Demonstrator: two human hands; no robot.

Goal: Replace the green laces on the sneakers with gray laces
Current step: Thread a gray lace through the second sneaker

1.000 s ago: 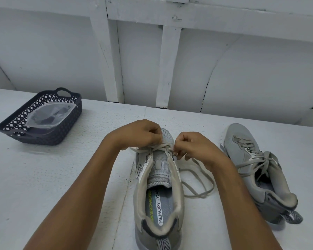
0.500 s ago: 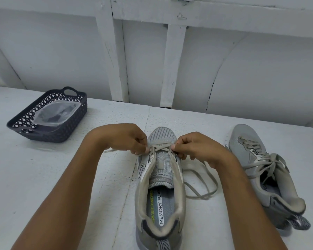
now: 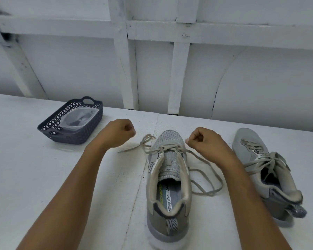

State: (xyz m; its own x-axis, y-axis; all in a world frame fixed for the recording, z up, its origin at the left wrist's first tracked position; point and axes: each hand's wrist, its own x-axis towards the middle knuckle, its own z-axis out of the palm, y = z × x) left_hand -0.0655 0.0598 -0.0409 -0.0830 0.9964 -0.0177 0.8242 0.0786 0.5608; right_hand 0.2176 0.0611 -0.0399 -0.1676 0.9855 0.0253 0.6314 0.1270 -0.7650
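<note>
Two gray sneakers sit on the white tabletop (image 3: 43, 177), toes pointing far, heels near. The middle sneaker (image 3: 168, 177) stands upright between the person's forearms, its insole label (image 3: 167, 197) reading "MEMORY FOA". A gray lace (image 3: 132, 148) is threaded through its far eyelets only, crossing over the tongue. One end trails left across the tabletop with a small loop just beside the toe. The other end runs right, passes under the right wrist and lies in slack loops on the tabletop between the two sneakers. The left hand (image 3: 118, 132) hovers left of the toe, its fingers curled into a fist that holds nothing; the lace end lies clear of it. The right hand (image 3: 206, 141) hovers just right of the toe, fingers curled in with the thumb tip against the forefinger. No lace shows in them, and the strand runs below the hand. The right sneaker (image 3: 260, 168) lies near the right forearm, tilted to one side and fully laced in gray, its lace ends in a loose tangle over the tongue. At the far left a dark openwork basket (image 3: 79, 137) stands well apart from the sneakers, holding a clear plastic bag (image 3: 78, 118) with something dark inside, too blurred to tell. A white panelled wall (image 3: 260, 78) rises behind the tabletop.
</note>
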